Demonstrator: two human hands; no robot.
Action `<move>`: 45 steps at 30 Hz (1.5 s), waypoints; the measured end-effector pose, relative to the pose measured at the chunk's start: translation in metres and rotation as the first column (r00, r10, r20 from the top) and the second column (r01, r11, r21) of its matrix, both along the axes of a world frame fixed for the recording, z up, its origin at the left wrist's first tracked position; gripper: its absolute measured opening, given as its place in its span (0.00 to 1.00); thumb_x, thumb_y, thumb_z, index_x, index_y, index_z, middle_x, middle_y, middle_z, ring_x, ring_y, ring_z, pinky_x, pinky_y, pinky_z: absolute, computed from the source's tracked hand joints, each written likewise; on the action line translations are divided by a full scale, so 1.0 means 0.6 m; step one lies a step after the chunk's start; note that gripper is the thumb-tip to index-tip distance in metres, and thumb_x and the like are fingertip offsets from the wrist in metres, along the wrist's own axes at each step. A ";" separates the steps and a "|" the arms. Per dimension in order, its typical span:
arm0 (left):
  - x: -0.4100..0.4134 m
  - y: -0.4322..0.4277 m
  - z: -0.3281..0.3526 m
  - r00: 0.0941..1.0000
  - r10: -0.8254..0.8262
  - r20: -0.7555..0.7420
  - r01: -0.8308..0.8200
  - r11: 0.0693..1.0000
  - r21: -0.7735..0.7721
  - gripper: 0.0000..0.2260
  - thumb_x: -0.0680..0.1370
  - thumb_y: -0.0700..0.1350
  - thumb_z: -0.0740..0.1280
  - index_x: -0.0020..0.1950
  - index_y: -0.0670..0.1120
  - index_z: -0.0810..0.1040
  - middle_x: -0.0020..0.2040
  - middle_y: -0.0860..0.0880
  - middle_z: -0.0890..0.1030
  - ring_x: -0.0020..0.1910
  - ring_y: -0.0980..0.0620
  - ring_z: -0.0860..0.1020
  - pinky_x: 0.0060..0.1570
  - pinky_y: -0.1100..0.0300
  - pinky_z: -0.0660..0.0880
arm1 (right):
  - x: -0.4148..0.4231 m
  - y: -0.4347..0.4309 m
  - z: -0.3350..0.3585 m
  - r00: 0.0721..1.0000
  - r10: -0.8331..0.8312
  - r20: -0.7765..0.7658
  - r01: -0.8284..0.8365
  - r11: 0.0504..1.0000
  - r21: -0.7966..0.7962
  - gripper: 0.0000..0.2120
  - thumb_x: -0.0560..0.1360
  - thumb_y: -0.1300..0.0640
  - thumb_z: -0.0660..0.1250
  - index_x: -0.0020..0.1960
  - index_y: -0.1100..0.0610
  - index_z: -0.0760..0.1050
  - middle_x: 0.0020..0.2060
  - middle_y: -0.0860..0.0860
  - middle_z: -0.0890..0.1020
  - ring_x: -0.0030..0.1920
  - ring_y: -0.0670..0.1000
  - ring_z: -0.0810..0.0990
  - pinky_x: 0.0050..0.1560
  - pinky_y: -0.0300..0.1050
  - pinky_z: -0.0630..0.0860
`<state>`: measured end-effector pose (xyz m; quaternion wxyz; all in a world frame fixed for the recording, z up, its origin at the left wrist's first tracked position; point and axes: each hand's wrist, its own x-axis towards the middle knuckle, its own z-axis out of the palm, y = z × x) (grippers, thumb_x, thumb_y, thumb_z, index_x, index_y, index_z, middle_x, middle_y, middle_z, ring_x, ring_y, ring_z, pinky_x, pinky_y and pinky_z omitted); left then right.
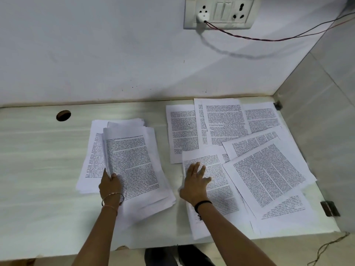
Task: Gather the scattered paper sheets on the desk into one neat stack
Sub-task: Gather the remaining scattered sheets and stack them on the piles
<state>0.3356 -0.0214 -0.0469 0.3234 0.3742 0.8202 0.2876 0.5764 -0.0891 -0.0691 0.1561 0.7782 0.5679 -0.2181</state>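
A loose stack of printed sheets (134,160) lies left of centre on the pale desk (42,150). My left hand (110,186) grips the stack's lower left edge, thumb over the lifted top pages. Several scattered printed sheets (265,169) overlap one another across the right half of the desk. My right hand (194,183) lies flat with spread fingers on the nearest loose sheet (217,191), which overhangs the front edge of the desk.
A round cable hole (63,115) sits at the back left of the desk. A wall socket panel (219,12) with a plugged-in wire (269,39) is above. A side partition (315,112) closes the right side, with metal brackets (329,208).
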 end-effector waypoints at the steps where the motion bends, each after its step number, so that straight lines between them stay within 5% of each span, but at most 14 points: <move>1: 0.002 -0.004 0.000 1.000 -0.004 0.012 0.004 1.000 -0.001 0.18 0.79 0.40 0.59 0.69 0.39 0.69 0.60 0.34 0.76 0.59 0.34 0.74 0.62 0.46 0.70 | 0.000 0.000 0.000 0.999 0.018 0.030 -0.018 1.000 -0.002 0.44 0.75 0.45 0.61 0.76 0.67 0.40 0.76 0.66 0.44 0.74 0.72 0.45 0.65 0.73 0.60; 6: 0.010 -0.014 -0.004 0.991 -0.032 0.133 0.036 0.999 -0.033 0.17 0.78 0.41 0.62 0.66 0.38 0.71 0.59 0.34 0.77 0.58 0.35 0.75 0.61 0.45 0.70 | 0.031 0.001 0.020 0.992 -0.016 -0.126 0.047 0.967 0.251 0.31 0.70 0.53 0.69 0.68 0.62 0.62 0.59 0.60 0.75 0.55 0.61 0.76 0.44 0.51 0.76; 12: 0.070 -0.023 -0.003 0.872 -0.151 0.466 0.223 0.969 -0.104 0.15 0.76 0.37 0.65 0.63 0.37 0.73 0.57 0.41 0.77 0.53 0.43 0.75 0.55 0.54 0.70 | 0.041 0.060 0.080 0.766 -0.195 -0.613 0.463 0.828 0.316 0.20 0.76 0.59 0.60 0.67 0.62 0.66 0.59 0.53 0.75 0.56 0.54 0.75 0.54 0.47 0.71; 14: 0.093 -0.028 -0.012 0.815 -0.194 0.545 0.314 0.940 -0.136 0.22 0.71 0.42 0.72 0.63 0.38 0.73 0.58 0.41 0.78 0.55 0.43 0.76 0.59 0.53 0.71 | 0.021 0.076 0.091 0.695 -0.165 -0.700 0.467 0.844 0.264 0.21 0.77 0.58 0.60 0.68 0.62 0.66 0.59 0.49 0.73 0.56 0.50 0.73 0.58 0.47 0.70; 16: 0.112 -0.032 -0.036 0.793 -0.208 0.573 0.359 0.919 -0.163 0.32 0.62 0.48 0.77 0.62 0.40 0.75 0.59 0.40 0.79 0.57 0.41 0.77 0.63 0.48 0.71 | 0.005 0.081 0.098 0.554 -0.170 -0.815 0.461 0.878 0.130 0.18 0.79 0.54 0.62 0.66 0.60 0.69 0.53 0.49 0.75 0.46 0.46 0.77 0.49 0.48 0.76; 19: 0.137 -0.036 -0.049 0.789 -0.123 0.602 0.271 0.949 -0.162 0.26 0.72 0.49 0.70 0.66 0.39 0.71 0.62 0.42 0.76 0.58 0.44 0.75 0.61 0.50 0.71 | 0.014 0.066 0.080 0.361 -0.211 -0.908 0.456 0.890 -0.026 0.18 0.80 0.45 0.59 0.65 0.52 0.73 0.54 0.48 0.78 0.49 0.47 0.79 0.52 0.45 0.79; 22: 0.157 -0.033 -0.026 0.771 -0.117 0.626 0.228 0.968 -0.100 0.30 0.75 0.60 0.60 0.72 0.44 0.63 0.66 0.49 0.70 0.65 0.49 0.69 0.70 0.51 0.64 | 0.056 0.040 0.043 0.660 -0.255 -0.706 0.579 0.772 0.263 0.22 0.79 0.43 0.55 0.63 0.56 0.73 0.60 0.50 0.75 0.61 0.51 0.73 0.57 0.44 0.71; 24: 0.164 -0.030 -0.022 0.778 -0.103 0.620 0.176 0.983 -0.059 0.25 0.80 0.55 0.56 0.72 0.42 0.61 0.62 0.51 0.68 0.63 0.54 0.67 0.66 0.59 0.62 | 0.092 0.015 0.016 0.773 -0.417 -0.478 0.608 0.701 0.372 0.21 0.76 0.47 0.60 0.62 0.59 0.71 0.60 0.56 0.73 0.60 0.58 0.71 0.52 0.50 0.71; 26: 0.163 -0.030 -0.028 0.799 -0.148 0.583 0.209 0.977 -0.038 0.25 0.79 0.51 0.61 0.72 0.40 0.62 0.62 0.50 0.69 0.63 0.53 0.68 0.63 0.59 0.63 | 0.111 -0.002 -0.002 0.781 -0.433 -0.451 0.594 0.737 0.323 0.22 0.76 0.53 0.63 0.67 0.60 0.67 0.63 0.58 0.70 0.62 0.58 0.69 0.56 0.52 0.70; 28: 0.159 -0.028 -0.040 0.786 -0.205 0.584 0.287 0.957 -0.050 0.31 0.72 0.54 0.69 0.70 0.42 0.66 0.64 0.45 0.74 0.64 0.46 0.72 0.64 0.55 0.67 | 0.113 -0.003 -0.012 0.807 -0.243 -0.539 0.452 0.842 0.296 0.24 0.78 0.57 0.61 0.72 0.61 0.63 0.66 0.59 0.68 0.64 0.56 0.68 0.60 0.46 0.68; 31: 0.155 -0.022 -0.049 0.765 -0.192 0.615 0.316 0.943 -0.099 0.21 0.76 0.42 0.67 0.67 0.39 0.69 0.63 0.39 0.76 0.62 0.40 0.75 0.61 0.53 0.71 | 0.106 0.007 -0.018 0.834 -0.121 -0.539 0.343 0.877 0.335 0.26 0.79 0.60 0.60 0.75 0.62 0.58 0.67 0.59 0.66 0.60 0.53 0.69 0.55 0.39 0.69; 36: 0.155 -0.013 -0.050 0.786 -0.217 0.578 0.327 0.941 -0.091 0.19 0.76 0.36 0.65 0.67 0.36 0.69 0.63 0.38 0.75 0.63 0.39 0.74 0.64 0.47 0.70 | 0.101 0.018 -0.033 0.885 0.009 -0.466 0.172 0.923 0.345 0.28 0.78 0.60 0.59 0.76 0.60 0.56 0.71 0.60 0.64 0.66 0.61 0.66 0.60 0.50 0.73; 42: 0.159 -0.010 -0.040 0.806 -0.200 0.557 0.262 0.965 -0.033 0.19 0.78 0.37 0.62 0.69 0.36 0.66 0.66 0.38 0.72 0.66 0.40 0.71 0.61 0.57 0.66 | 0.109 0.008 -0.019 0.792 -0.009 -0.610 0.267 0.904 0.333 0.24 0.82 0.52 0.58 0.76 0.56 0.59 0.73 0.52 0.64 0.74 0.53 0.60 0.72 0.43 0.57; 45: 0.159 0.007 -0.020 0.785 -0.186 0.591 0.189 0.980 0.056 0.20 0.78 0.37 0.62 0.70 0.38 0.66 0.66 0.41 0.72 0.64 0.44 0.72 0.61 0.58 0.66 | 0.118 0.003 -0.005 0.658 -0.158 -0.737 0.513 0.809 0.285 0.29 0.77 0.38 0.61 0.74 0.49 0.62 0.62 0.46 0.71 0.65 0.47 0.68 0.67 0.44 0.64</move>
